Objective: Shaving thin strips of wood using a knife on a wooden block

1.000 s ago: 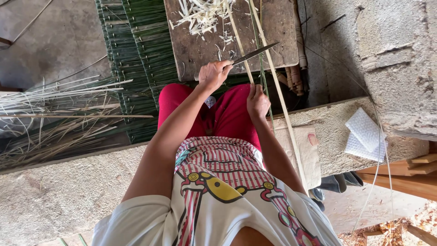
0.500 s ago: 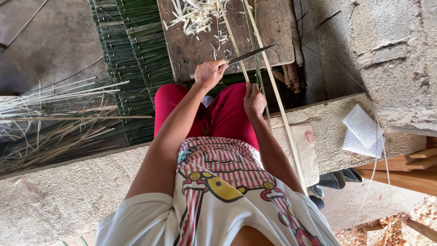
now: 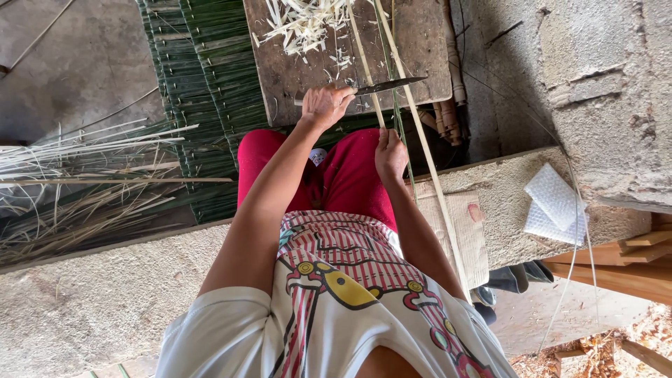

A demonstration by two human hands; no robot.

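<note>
a: bamboo strips (image 3: 392, 63) were laid across a worn wooden board (image 3: 280, 77), with pale shavings (image 3: 304, 21) scattered at its far end.

b: and how were the hands placed?

a: the left hand (image 3: 325, 105) was closed around the handle of a dark knife (image 3: 388, 85), whose blade was pointed to the right and set against the strips. the right hand (image 3: 390, 154) was pinched on one strip just below the blade, above the red trousers (image 3: 350, 178).

b: where was the held strip seen to run?

a: from the board down past the right arm, over a concrete ledge (image 3: 504, 203).

b: what else was noted nearby?

a: a green woven mat (image 3: 203, 91) was spread beside the board, loose dry strips (image 3: 77, 175) were piled at the left, and a folded piece of bubble wrap (image 3: 553, 206) was left on the ledge.
</note>
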